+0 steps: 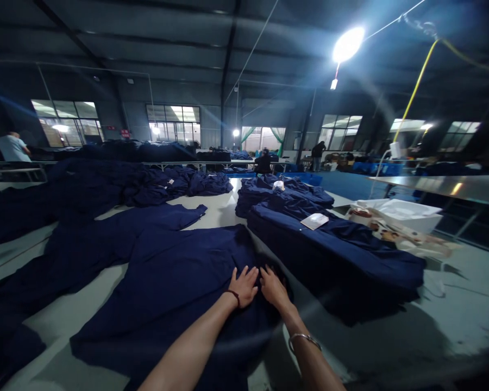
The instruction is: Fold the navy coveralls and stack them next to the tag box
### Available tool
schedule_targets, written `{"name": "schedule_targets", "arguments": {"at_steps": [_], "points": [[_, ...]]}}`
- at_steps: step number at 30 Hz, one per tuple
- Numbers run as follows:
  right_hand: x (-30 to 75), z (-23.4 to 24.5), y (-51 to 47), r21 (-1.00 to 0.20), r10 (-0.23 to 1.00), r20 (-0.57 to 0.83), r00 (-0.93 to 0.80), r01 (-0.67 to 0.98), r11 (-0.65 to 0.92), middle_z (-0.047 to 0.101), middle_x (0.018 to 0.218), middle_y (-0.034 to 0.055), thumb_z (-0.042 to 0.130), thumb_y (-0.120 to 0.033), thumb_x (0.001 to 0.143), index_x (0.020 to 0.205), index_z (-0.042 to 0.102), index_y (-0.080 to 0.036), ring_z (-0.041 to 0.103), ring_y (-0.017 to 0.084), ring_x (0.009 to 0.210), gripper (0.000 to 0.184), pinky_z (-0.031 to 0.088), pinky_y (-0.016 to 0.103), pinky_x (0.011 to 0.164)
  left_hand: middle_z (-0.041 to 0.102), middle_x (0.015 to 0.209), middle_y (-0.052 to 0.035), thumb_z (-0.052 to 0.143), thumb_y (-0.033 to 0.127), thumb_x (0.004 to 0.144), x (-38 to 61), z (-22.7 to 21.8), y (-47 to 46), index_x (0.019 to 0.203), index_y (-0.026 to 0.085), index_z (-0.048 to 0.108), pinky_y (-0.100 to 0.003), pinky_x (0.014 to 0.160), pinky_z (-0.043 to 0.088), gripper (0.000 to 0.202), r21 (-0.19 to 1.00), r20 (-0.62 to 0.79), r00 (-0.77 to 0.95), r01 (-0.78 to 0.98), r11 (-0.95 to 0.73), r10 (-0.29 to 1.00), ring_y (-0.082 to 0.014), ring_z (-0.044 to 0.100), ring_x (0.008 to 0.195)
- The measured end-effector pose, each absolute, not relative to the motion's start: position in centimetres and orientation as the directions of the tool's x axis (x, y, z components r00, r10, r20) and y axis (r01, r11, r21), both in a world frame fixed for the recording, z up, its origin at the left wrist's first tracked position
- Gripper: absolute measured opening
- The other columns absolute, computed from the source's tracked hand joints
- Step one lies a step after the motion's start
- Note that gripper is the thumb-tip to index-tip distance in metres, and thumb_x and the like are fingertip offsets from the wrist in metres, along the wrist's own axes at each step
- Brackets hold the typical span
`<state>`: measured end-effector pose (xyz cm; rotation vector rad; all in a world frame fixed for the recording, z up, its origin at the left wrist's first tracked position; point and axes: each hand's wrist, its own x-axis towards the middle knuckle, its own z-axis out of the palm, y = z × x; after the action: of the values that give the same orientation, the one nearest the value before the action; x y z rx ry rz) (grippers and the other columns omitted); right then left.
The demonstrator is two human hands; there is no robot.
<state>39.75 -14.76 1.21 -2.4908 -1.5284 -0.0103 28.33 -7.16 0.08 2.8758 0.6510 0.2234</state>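
Observation:
A dark navy garment lies spread over the pale table in front of me. My left hand rests flat on it near its right edge, fingers spread. Just to the right, my right hand touches the same edge, its fingers stretched forward and partly in shadow. Both hands are empty. To their right stands a thick stack of navy garments with a white paper tag on top. Another navy garment lies to the left, next to the spread one.
More navy garments are heaped at the back left. A white plastic bin stands at right beside a patterned cloth bag. A yellow cord hangs at right. Other people are in the background.

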Motion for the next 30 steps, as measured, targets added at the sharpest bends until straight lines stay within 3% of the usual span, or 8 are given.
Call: {"name": "schedule_targets", "arguments": {"at_steps": [4, 7, 11, 15, 19, 22, 26, 30], "points": [[41.8, 1.4, -15.2, -0.431, 0.754, 0.280, 0.594, 0.780, -0.454, 0.039, 0.145, 0.0161, 0.027, -0.025, 0.090, 0.133, 0.050, -0.014, 0.036, 0.027, 0.134, 0.050, 0.035, 0.041, 0.104, 0.021, 0.154, -0.0011, 0.023, 0.044, 0.095, 28.0, -2.0, -6.9, 0.149, 0.025, 0.017, -0.059, 0.113, 0.008, 0.058, 0.191, 0.170, 0.871, 0.429, -0.883, 0.461, -0.0250, 0.013, 0.142], [43.7, 2.1, -14.9, -0.592, 0.686, 0.219, 0.694, 0.653, -0.472, 0.058, 0.125, 0.0210, 0.029, -0.020, 0.089, 0.129, 0.053, -0.011, 0.053, 0.028, 0.118, 0.047, 0.042, 0.037, 0.095, 0.023, 0.154, -0.0010, 0.024, 0.043, 0.096, 27.8, -2.1, -7.1, 0.150, 0.026, 0.015, -0.056, 0.113, 0.009, 0.057, 0.193, 0.199, 0.857, 0.441, -0.876, 0.475, -0.0240, 0.015, 0.142], [45.0, 2.9, -13.5, -0.680, 0.695, 0.092, 0.713, 0.554, -0.480, 0.066, 0.110, 0.0192, 0.040, -0.017, 0.085, 0.117, 0.062, -0.008, 0.062, 0.024, 0.106, 0.039, 0.045, 0.028, 0.086, 0.027, 0.153, -0.0024, 0.024, 0.037, 0.097, 27.6, -1.3, -7.5, 0.150, 0.026, 0.004, -0.053, 0.114, 0.012, 0.058, 0.244, 0.223, 0.834, 0.454, -0.857, 0.505, -0.0218, 0.019, 0.141], [44.2, 2.9, -12.1, -0.769, 0.728, -0.035, 0.684, 0.447, -0.458, 0.070, 0.101, 0.0141, 0.054, -0.029, 0.081, 0.108, 0.066, -0.010, 0.066, 0.021, 0.093, 0.035, 0.048, 0.026, 0.077, 0.039, 0.146, -0.0065, 0.023, 0.033, 0.098, 27.3, -0.5, -7.7, 0.149, 0.023, -0.010, -0.047, 0.114, 0.016, 0.061, 0.356, 0.245, 0.796, 0.457, -0.815, 0.553, -0.0163, 0.030, 0.137], [42.7, 2.8, -11.6, -0.836, 0.762, -0.118, 0.636, 0.350, -0.422, 0.072, 0.084, 0.0079, 0.066, -0.037, 0.071, 0.098, 0.069, -0.015, 0.067, 0.020, 0.082, 0.035, 0.049, 0.027, 0.071, 0.047, 0.140, -0.0050, 0.025, 0.032, 0.098, 27.0, -0.3, -7.6, 0.149, 0.027, -0.007, -0.044, 0.114, 0.016, 0.060, 0.441, 0.291, 0.772, 0.416, -0.795, 0.565, -0.0146, 0.041, 0.129], [41.7, 3.1, -11.5, -0.886, 0.783, -0.125, 0.609, 0.286, -0.365, 0.071, 0.077, 0.0041, 0.066, -0.032, 0.068, 0.088, 0.069, -0.017, 0.066, 0.018, 0.076, 0.025, 0.049, 0.026, 0.068, 0.044, 0.143, -0.0063, 0.028, 0.033, 0.098, 27.0, -0.5, -7.5, 0.150, 0.026, -0.001, -0.041, 0.114, 0.018, 0.060, 0.482, 0.309, 0.744, 0.415, -0.772, 0.593, -0.0169, 0.038, 0.131], [40.9, 3.8, -11.6, -0.948, 0.786, -0.074, 0.614, 0.202, -0.247, 0.069, 0.070, -0.0001, 0.061, -0.026, 0.067, 0.082, 0.064, -0.018, 0.064, 0.015, 0.066, 0.017, 0.049, 0.024, 0.062, 0.029, 0.152, -0.0087, 0.032, 0.039, 0.096, 26.9, -0.8, -7.2, 0.150, 0.020, -0.007, -0.038, 0.115, 0.018, 0.069, 0.569, 0.351, 0.712, 0.354, -0.742, 0.608, -0.0182, 0.027, 0.138], [41.1, 5.1, -11.6, -0.980, 0.679, 0.029, 0.734, 0.155, -0.126, 0.067, 0.070, -0.0001, 0.057, -0.033, 0.068, 0.086, 0.058, -0.019, 0.063, 0.016, 0.065, 0.023, 0.049, 0.025, 0.060, 0.023, 0.154, -0.0070, 0.032, 0.038, 0.096, 26.9, -1.1, -7.0, 0.149, 0.025, -0.009, -0.042, 0.115, 0.016, 0.068, 0.585, 0.378, 0.724, 0.295, -0.755, 0.576, -0.0173, 0.024, 0.139]]}}
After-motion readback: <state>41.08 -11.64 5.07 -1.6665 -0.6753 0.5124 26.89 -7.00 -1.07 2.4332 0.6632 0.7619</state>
